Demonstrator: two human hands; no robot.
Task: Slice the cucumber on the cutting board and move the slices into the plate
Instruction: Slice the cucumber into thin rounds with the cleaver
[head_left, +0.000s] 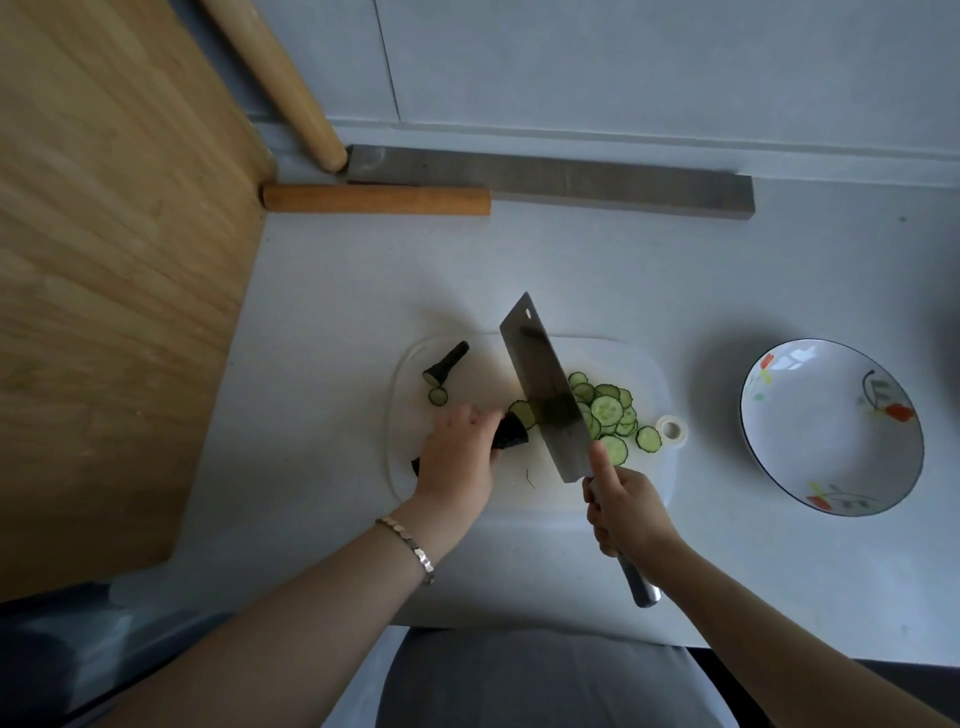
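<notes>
Left grip (457, 457) holds cucumber (511, 437), cut end beside cleaver (545, 395).

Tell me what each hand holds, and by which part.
The left hand grips the dark green cucumber piece around its middle; right hand grips the steel cleaver by its handle.

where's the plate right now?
Head view, right side: the plate sits on the counter, right of the cutting board and apart from it. The sliced cucumber pile on the board's right end is its nearest neighbour; no slices in it.
</notes>
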